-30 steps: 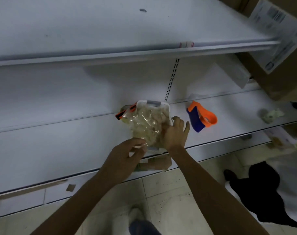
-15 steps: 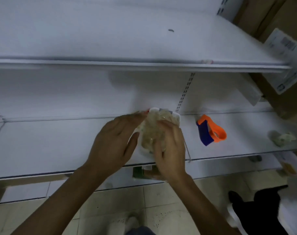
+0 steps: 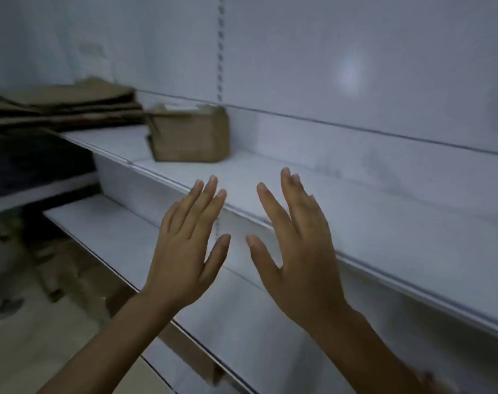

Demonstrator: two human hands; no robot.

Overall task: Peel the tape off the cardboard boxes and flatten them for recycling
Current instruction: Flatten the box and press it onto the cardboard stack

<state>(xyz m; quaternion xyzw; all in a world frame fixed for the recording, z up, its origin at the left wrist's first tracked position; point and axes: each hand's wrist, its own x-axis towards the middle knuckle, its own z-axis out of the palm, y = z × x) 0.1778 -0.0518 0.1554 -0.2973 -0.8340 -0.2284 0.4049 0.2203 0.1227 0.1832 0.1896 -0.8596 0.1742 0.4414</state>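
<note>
Left hand [image 3: 185, 251] & right hand [image 3: 299, 257] hung empty, fingers spread, side by side w/ a gap, at the shelf's [image 3: 355, 200] front edge. Cardboard box [image 3: 189, 135] sat back-left on that shelf, long side along it; left hand nearer. Top looked shut, contents unseen. Flattened cardboard stack [image 3: 65, 106] lay beyond, at the left end.

shop, white slotted shelving [image 3: 355, 223], cardboard box [image 3: 189, 135]

White metal shelves [image 3: 370, 200], slotted upright [image 3: 220, 52] in back panel [image 3: 355, 52]; pale floor [image 3: 28, 351]; dim light.
</note>
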